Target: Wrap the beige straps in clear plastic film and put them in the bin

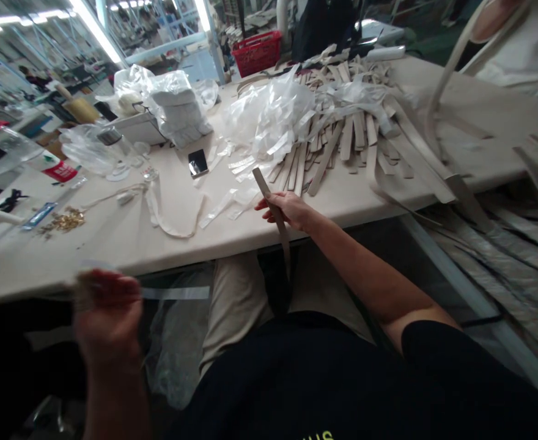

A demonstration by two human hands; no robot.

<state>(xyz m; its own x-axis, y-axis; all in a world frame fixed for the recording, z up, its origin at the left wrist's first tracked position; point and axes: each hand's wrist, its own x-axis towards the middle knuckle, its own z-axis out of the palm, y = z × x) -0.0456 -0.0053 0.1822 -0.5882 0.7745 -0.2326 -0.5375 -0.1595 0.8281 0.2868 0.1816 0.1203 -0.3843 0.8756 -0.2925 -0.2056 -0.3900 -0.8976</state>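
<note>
My right hand is closed around a flat beige fabric strap over the table's front edge. One end of the strap points up and away; the rest hangs down toward my lap. At the lower left, my left hand is smeared by motion, its fingers curled in. A translucent whitish plastic strip trails rightward from it, apparently held in the fingers. Beyond my right hand lies a heap of similar straps, partly covered by crumpled clear plastic.
On the table are a phone, small gold-coloured metal pieces, a white ribbon and a wrapped white stack. A red basket stands behind. At the upper right, another person's arm is near a long strap.
</note>
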